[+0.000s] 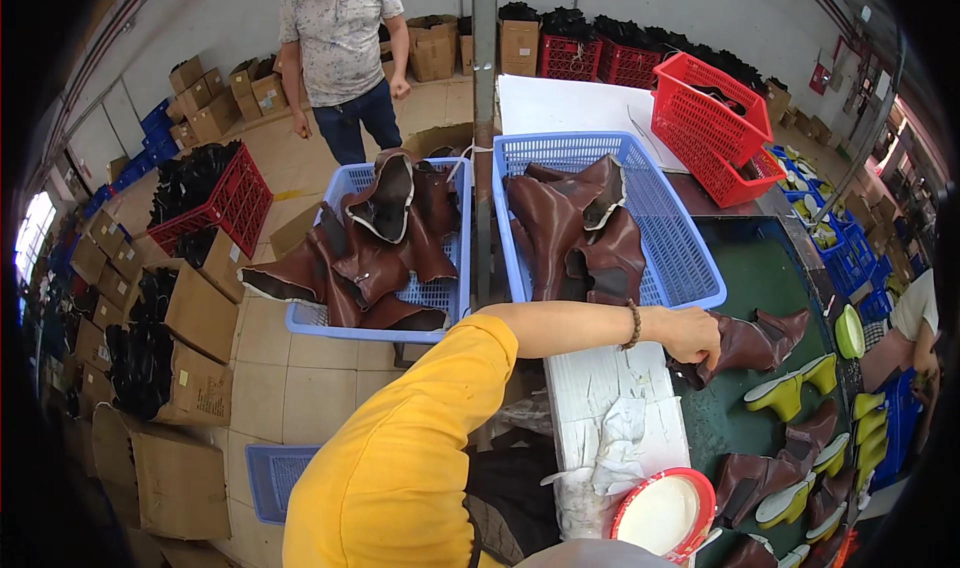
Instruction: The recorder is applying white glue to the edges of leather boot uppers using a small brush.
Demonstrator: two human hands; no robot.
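Note:
My left hand (pixel 690 336), on a yellow-sleeved arm reaching across to the right, is closed on the near end of a brown boot upper (pixel 752 345). The boot upper lies on its side on a green work surface (pixel 745 268). Beside it are lime-green soles (pixel 790 388). Several more brown boot uppers (pixel 745 478) and soles lie nearer to me along the surface. Left of these, a red-rimmed tub of white paste (pixel 655 513) stands by a white board (pixel 600 388) with a crumpled white cloth (pixel 620 443). My right hand is out of view.
Two blue baskets (pixel 690 258) (pixel 465 258) hold brown boot uppers, with a metal post (pixel 484 118) between them. Red crates (pixel 710 118) stand at the back right. A person (pixel 345 48) stands beyond; another person's arm (pixel 925 338) shows right. Cartons (pixel 190 398) line the left floor.

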